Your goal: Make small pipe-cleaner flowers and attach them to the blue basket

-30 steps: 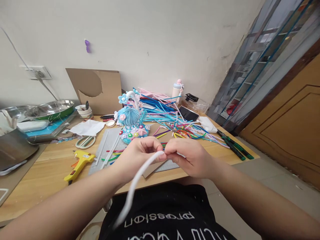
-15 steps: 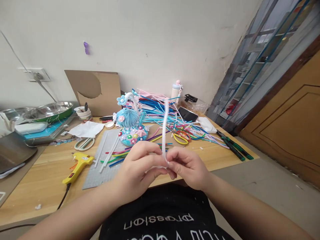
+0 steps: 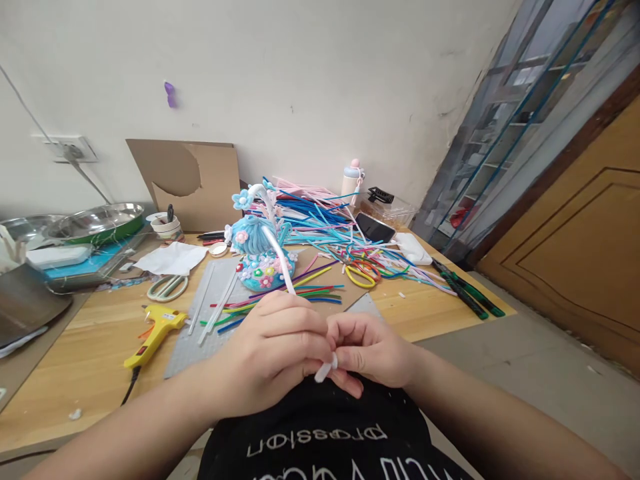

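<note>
A white pipe cleaner (image 3: 283,261) rises from behind my left hand (image 3: 287,343) and leans up and to the left. Its short bent end (image 3: 325,371) pokes out below the fingers, between the two hands. My left hand is closed on it, with the fingertips meeting those of my right hand (image 3: 367,350). The right thumb and fingers pinch the bent part too. Beyond the hands stands a blue fuzzy craft piece (image 3: 260,240) covered with small flowers. Several coloured pipe cleaners (image 3: 320,291) lie in front of it.
A yellow glue gun (image 3: 157,333) lies at the left, near pale-handled scissors (image 3: 168,288). Behind is a heap of pipe cleaners (image 3: 315,213). A phone (image 3: 375,228), green-handled pliers (image 3: 467,290) and yellow-handled scissors (image 3: 361,276) lie to the right. Metal pans (image 3: 100,220) stand far left.
The pipe cleaner has swung from upright to leaning left, and its short end now shows below the fingers. Both hands have dropped slightly towards the body.
</note>
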